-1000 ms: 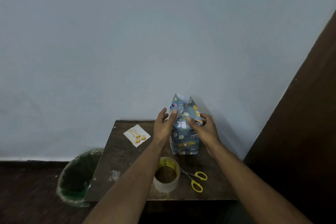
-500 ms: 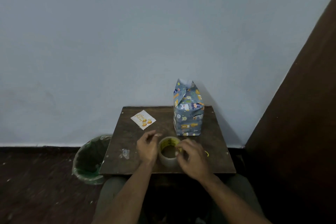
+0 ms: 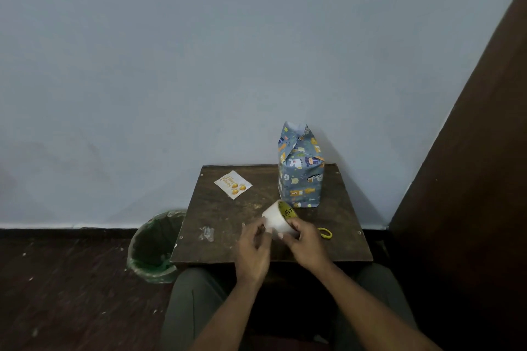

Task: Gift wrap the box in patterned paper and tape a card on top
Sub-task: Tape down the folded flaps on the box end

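A: Head view: what did the hands have?

B: The right hand (image 3: 306,242) grasped the tape roll (image 3: 281,218), tilted, just above the worktop (image 3: 225,216); the left hand (image 3: 253,245) had its fingers (image 3: 258,229) at the roll's rim, grip unclear; the wrapped box (image 3: 301,168) stood upright at one o'clock, top flaps unsealed; the card (image 3: 233,184) lay at eleven.

A: Advice?

B: Find the tape's free end by nail, peel slowly; the end itself was too faint to see; the scissors (image 3: 325,233) were mostly hidden.

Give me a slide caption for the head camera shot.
Both hands hold a tape roll before the wrapped box; card waits.
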